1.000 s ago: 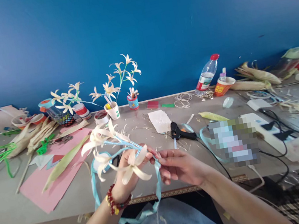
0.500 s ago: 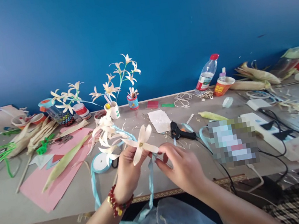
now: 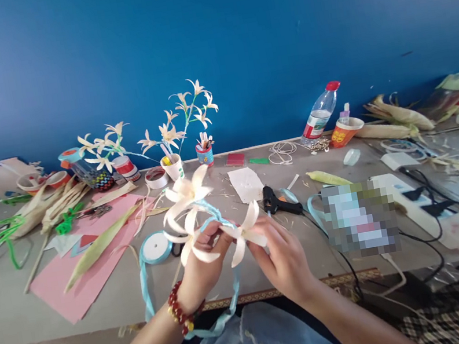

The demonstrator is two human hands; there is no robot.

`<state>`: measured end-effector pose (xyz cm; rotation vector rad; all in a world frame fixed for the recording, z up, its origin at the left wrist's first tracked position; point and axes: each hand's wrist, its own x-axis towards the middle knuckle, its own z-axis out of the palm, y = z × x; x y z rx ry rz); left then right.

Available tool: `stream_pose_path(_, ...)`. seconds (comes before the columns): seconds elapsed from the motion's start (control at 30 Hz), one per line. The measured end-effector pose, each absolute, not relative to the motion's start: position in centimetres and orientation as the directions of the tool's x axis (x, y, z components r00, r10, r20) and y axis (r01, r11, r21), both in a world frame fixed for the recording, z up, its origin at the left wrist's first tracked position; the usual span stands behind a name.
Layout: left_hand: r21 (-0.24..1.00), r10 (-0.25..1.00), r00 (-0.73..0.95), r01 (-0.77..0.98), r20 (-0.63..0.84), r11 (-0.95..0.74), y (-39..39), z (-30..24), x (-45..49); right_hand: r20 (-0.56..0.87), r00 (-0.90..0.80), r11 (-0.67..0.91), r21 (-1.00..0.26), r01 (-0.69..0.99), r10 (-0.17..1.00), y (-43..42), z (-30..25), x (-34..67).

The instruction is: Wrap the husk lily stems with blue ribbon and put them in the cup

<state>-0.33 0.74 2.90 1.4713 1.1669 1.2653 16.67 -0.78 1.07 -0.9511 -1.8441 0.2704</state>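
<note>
Flower sprig [image 3: 201, 215] is gripped by left hand [image 3: 201, 265]. Its blue ribbon [image 3: 230, 307] is pinched just right of it by right hand [image 3: 281, 257].

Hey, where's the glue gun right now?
The glue gun lies on the table just right of centre in the head view, beyond the right hand and right of the white paper sheet.
</note>
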Motion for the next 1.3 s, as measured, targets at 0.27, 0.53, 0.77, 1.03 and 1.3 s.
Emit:
stream_pose_path(0.27, 0.989, 0.961, 0.245, 0.032, 0.131, -0.143, 1.2, 3.3, -0.9, 0.255, -0.08, 0.233, -0.949, -0.213, 0.964, -0.7, -0.3, 15.9)
stream_pose_path(0.53, 0.999, 0.945, 0.324, -0.009, 0.045, -0.044, 1.5, 3.6, -1.3, 0.249, -0.113, 0.208, -0.936, -0.285, 0.962, -0.9, -1.1, 16.6)
stream_pose_path(0.77, 0.998, 0.945, 0.326, -0.055, 0.026, -0.008, 2.3, 3.0, -1.2, 0.579, -0.067, 0.583, -0.806, 0.101, 0.813, -1.3, -0.8, 17.2)
stream_pose_path(1.03, 0.984, 0.952, 0.247, -0.04, 0.18, -0.175, 1.9, 5.2, -1.5, 0.803, -0.263, 0.805, -0.39, 0.447, 0.535, -1.3, -0.4, 22.2)
stream_pose_path(1.3, 0.962, 0.917, 0.29, -0.068, 0.273, -0.265, 2.9, 2.9, -1.8, 0.4, -0.184, 0.267, -0.162, 0.95, 0.898, 4.1, -3.2, 28.1)
